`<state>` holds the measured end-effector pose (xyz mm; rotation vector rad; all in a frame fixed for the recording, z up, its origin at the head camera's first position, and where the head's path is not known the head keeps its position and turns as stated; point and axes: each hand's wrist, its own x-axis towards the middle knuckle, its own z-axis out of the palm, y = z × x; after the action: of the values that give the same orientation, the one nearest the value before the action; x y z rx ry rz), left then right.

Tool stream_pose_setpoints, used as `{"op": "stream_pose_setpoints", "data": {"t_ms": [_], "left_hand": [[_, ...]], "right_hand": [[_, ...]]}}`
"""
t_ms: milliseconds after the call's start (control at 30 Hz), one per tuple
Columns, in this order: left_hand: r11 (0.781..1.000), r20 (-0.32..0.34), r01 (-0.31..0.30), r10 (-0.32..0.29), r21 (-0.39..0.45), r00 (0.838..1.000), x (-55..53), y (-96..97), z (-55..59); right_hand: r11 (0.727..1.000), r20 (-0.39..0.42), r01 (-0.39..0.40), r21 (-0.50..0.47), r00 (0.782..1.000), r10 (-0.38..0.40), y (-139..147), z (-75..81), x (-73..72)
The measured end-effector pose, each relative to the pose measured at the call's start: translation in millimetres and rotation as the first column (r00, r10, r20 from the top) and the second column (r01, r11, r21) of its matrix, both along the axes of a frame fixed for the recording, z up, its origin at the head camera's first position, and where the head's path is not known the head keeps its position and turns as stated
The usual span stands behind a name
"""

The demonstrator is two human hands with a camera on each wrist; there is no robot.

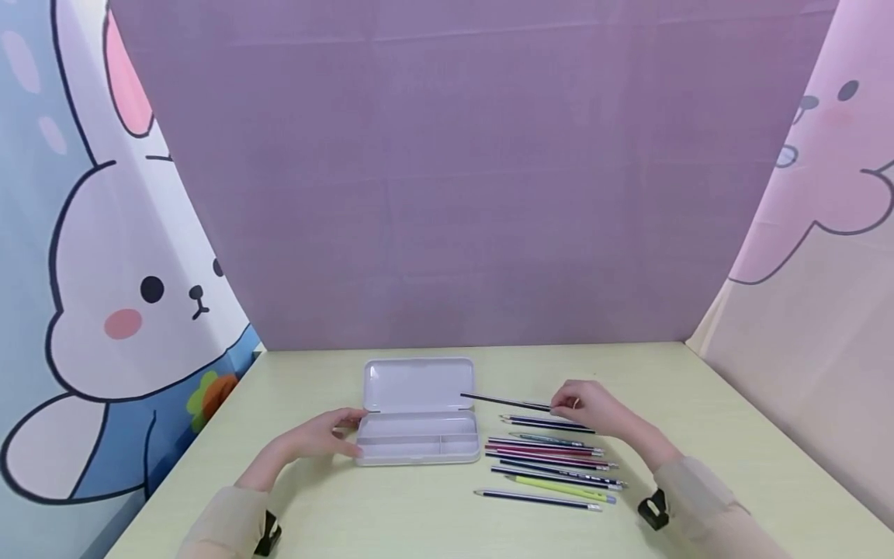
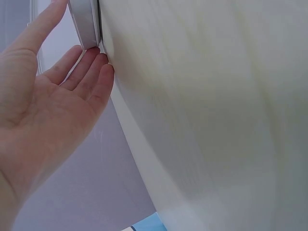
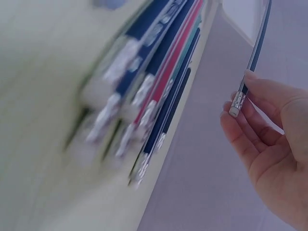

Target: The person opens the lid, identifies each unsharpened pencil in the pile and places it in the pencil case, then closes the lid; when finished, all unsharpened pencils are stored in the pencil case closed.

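A white pencil case (image 1: 417, 449) lies on the table with its lid (image 1: 419, 384) folded back and dividers inside. My left hand (image 1: 327, 435) touches its left end, thumb near the front corner and fingertips near the hinge. In the left wrist view the fingers (image 2: 77, 72) are loosely extended against the case's edge (image 2: 86, 24). My right hand (image 1: 590, 405) pinches a dark pencil (image 1: 506, 401) near its eraser end, between thumb and fingertips. That pencil is raised above the table, its far tip overlapping the lid's right edge in the head view.
Several pencils (image 1: 552, 456) lie in a loose row right of the case, mostly dark, some red. A yellow-green one (image 1: 559, 488) and a dark one (image 1: 538, 499) lie nearest me. A purple backdrop (image 1: 475, 194) stands behind the table (image 1: 391, 512).
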<state>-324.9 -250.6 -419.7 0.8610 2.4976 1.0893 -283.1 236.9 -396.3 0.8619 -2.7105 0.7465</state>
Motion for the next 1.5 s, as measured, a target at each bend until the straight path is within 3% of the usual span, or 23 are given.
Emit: {"op": "stream_pose_setpoints", "data": {"t_ms": [433,1000,1500], "left_hand": [[1.0,0.003,-0.002,0.002,0.006,1.0,-3.9,0.9,-4.3],[1.0,-0.012,0.003,-0.003,-0.004,1.0,-8.5,1.9,-6.1],[1.0,-0.011,-0.016,0.015,-0.01,1.0,-5.4,3.0,-5.6]], "right_hand": [[0.999,-0.043,-0.043,-0.022,0.998,0.042,-36.9,8.7,-10.9],[0.998,0.026,-0.063,-0.003,0.998,0.063,-81.8,3.4,-31.4],[0.991,-0.009,-0.127,0.043,0.992,0.128,-113.8,0.1,-43.0]]}}
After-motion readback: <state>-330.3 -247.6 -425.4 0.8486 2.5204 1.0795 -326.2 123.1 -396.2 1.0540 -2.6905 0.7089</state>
